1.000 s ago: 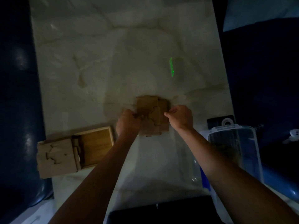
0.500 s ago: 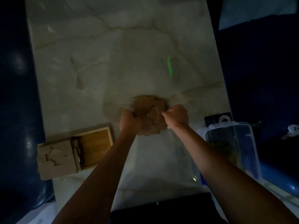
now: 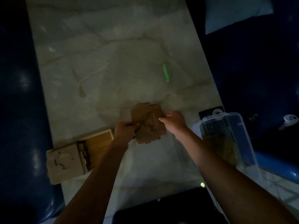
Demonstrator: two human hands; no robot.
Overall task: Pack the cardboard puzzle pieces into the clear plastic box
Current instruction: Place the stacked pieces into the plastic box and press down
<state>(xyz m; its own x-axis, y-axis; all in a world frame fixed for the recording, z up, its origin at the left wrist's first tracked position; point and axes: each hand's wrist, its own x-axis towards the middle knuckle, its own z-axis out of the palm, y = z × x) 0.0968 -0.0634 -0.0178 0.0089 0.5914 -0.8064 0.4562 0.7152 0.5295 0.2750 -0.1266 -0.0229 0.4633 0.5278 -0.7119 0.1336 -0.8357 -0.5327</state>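
A stack of brown cardboard puzzle pieces [image 3: 148, 122] sits near the middle of the marble table [image 3: 113, 54]. My left hand [image 3: 125, 130] grips its left edge and my right hand [image 3: 174, 121] pinches its right edge. The stack looks slightly raised and tilted. The clear plastic box [image 3: 226, 143] stands at the table's right edge, to the right of my right forearm, with brownish pieces dimly visible inside. The scene is very dark.
An open wooden tray [image 3: 97, 143] with a cardboard puzzle sheet [image 3: 63, 164] lies at the table's left front edge. A black object [image 3: 208, 113] sits behind the clear box. A green light streak [image 3: 165, 72] marks the tabletop. Dark blue seating flanks both sides.
Both hands have squeezed the pieces together into a narrower stack and lifted it slightly. The hands stay on either side of it.
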